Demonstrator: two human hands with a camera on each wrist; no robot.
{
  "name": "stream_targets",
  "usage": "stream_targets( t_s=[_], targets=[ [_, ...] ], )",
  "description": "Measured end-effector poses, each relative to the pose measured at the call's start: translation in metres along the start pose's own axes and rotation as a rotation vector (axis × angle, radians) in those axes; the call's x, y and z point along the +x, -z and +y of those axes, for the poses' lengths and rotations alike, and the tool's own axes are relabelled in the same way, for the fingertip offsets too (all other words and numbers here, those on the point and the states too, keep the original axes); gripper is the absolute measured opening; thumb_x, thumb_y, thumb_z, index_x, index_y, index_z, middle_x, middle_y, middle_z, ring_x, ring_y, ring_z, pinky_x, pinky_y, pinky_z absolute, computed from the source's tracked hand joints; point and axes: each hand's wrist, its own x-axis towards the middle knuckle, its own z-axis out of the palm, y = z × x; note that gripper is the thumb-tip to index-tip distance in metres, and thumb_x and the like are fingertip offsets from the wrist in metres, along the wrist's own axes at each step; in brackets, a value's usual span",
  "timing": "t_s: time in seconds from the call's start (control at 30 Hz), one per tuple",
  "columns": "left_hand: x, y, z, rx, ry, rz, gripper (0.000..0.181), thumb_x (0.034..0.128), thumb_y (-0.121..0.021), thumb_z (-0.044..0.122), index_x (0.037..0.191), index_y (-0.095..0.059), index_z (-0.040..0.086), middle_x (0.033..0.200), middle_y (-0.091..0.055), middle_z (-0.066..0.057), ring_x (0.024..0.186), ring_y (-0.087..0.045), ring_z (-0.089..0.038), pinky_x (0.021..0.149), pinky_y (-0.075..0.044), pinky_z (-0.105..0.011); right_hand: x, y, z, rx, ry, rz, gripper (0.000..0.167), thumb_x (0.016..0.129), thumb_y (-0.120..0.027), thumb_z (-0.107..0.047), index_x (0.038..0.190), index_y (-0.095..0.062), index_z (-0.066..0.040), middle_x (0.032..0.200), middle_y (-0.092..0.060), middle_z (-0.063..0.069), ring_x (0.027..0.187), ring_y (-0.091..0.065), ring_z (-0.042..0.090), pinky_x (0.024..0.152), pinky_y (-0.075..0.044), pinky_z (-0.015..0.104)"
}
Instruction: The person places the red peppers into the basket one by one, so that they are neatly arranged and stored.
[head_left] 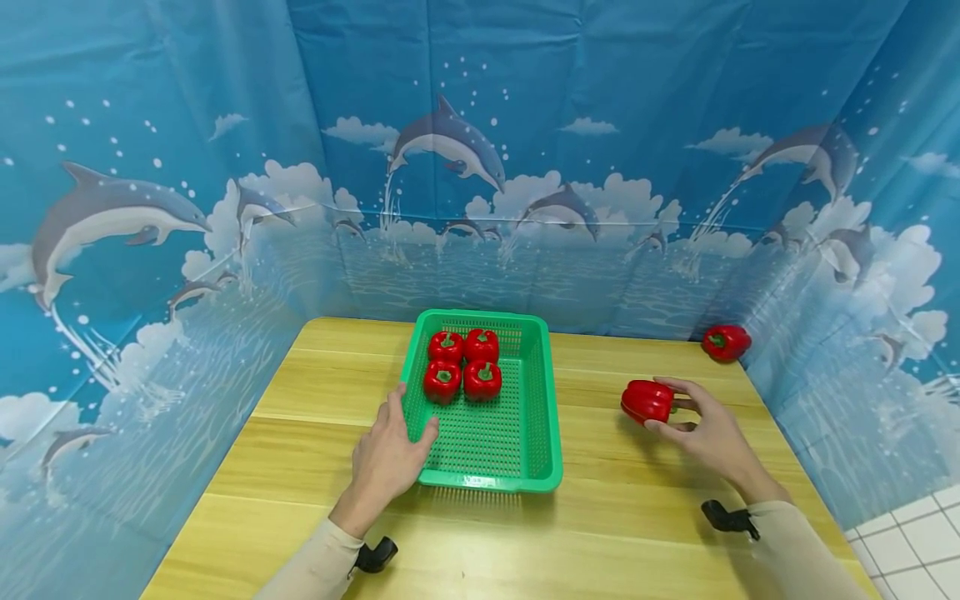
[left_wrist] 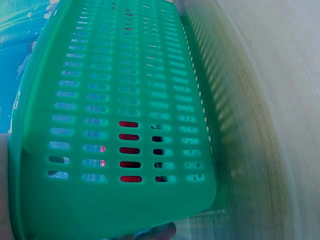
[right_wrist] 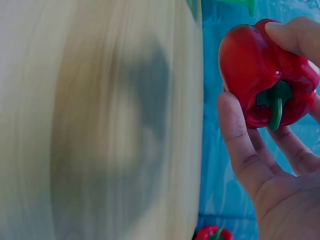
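Observation:
My right hand (head_left: 712, 429) pinches a red bell pepper (head_left: 647, 402) between thumb and fingers, raised above the table. In the right wrist view the pepper's green stem (right_wrist: 276, 107) points toward the palm. My left hand (head_left: 386, 458) is at the left side of a green plastic basket (head_left: 553, 417), its thumb spread toward the inside and its fingers along the rim; firm contact is hard to tell. Several red bell peppers (head_left: 482, 381) stand stem up in the basket's far left part. The left wrist view shows mostly the slotted basket wall (left_wrist: 115, 200), with a fingertip (left_wrist: 162, 231) below.
Another red bell pepper (head_left: 726, 342) lies on its side at the table's far right corner. The wooden table (head_left: 600, 525) is bordered by a blue dolphin-printed curtain (head_left: 600, 275) at the back and sides. White floor tiles (head_left: 911, 542) show at the lower right.

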Motion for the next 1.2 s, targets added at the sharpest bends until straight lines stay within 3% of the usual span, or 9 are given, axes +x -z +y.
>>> stream_targets(
  t_s=[0.37,0.67,0.93,1.2],
  targets=[
    [0.0,-0.001,0.0,0.003,0.005,-0.004,0.089,0.1132,-0.07,0.053,0.181,-0.03,0.011,0.16,-0.067,-0.027,0.053,-0.045,-0.02,0.049,-0.042,-0.035,0.005,-0.006,-0.022,-0.011,0.034,-0.002,0.079,0.101,-0.095,-0.024,0.17,-0.057,-0.014,0.165,-0.062,0.025,0.13,-0.075,0.055,0.086,-0.067,0.02],
    [0.0,-0.001,0.0,-0.004,0.004,-0.001,0.088,0.1133,-0.07,0.053,0.18,-0.032,0.01,0.16,-0.067,-0.027,0.053,-0.046,-0.021,0.049,-0.042,-0.036,0.008,-0.01,-0.049,-0.021,0.087,0.0,0.078,0.099,-0.097,-0.022,0.167,-0.061,-0.014,0.162,-0.066,0.02,0.127,-0.071,0.034,0.086,-0.07,0.027],
    [0.0,-0.001,0.001,-0.005,0.008,-0.004,0.088,0.1134,-0.07,0.054,0.18,-0.031,0.01,0.162,-0.065,-0.027,0.053,-0.046,-0.022,0.05,-0.042,-0.036,0.012,-0.013,-0.066,-0.045,0.111,-0.022,0.077,0.1,-0.096,-0.025,0.167,-0.061,-0.015,0.159,-0.067,0.02,0.127,-0.074,0.041,0.087,-0.072,0.033],
    [0.0,-0.002,0.0,-0.005,0.006,0.004,0.088,0.1134,-0.07,0.054,0.18,-0.032,0.01,0.158,-0.068,-0.027,0.052,-0.046,-0.022,0.049,-0.041,-0.036,0.019,-0.02,-0.08,-0.049,0.154,-0.029,0.074,0.101,-0.096,-0.027,0.166,-0.062,-0.017,0.156,-0.069,0.017,0.124,-0.076,0.039,0.087,-0.073,0.036]
  ],
)
